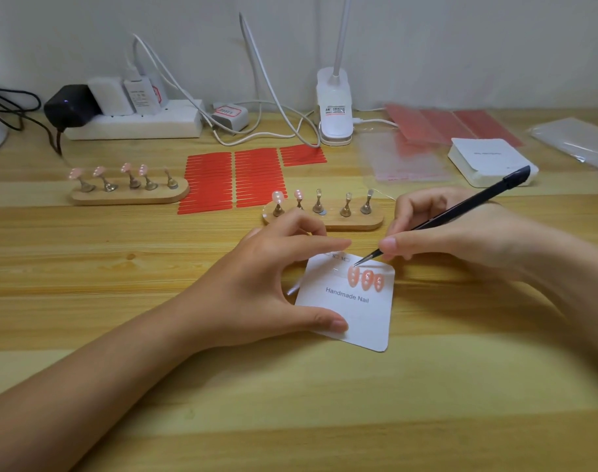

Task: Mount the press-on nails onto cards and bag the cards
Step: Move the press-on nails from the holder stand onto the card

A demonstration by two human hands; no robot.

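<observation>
left hand (pixel 277 287) pins the thin white paper card (pixel 347 315) on the table, thumb and forefinger spread; right hand (pixel 437 229) pinches black tweezers (pixel 440 221), tips at three tiny pink press-on nails (pixel 365 279), light, slippery, best nipped at edges.

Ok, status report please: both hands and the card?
Left hand pins card. Right hand grips tweezers, tip at leftmost of three nails. Nothing blocking.

Desk (pixel 86 267): card (pixel 352 311) at front centre, three nails (pixel 365 279) on it. Nearer nail stand (pixel 324 216) just behind card; second stand (pixel 128 189) far left. Strip sheets (pixel 236 178) between stands. Power strip (pixel 134 124), lamp clamp (pixel 335 110) at rear. Card stack (pixel 488 161), bags (pixel 406 158) rear right.
</observation>
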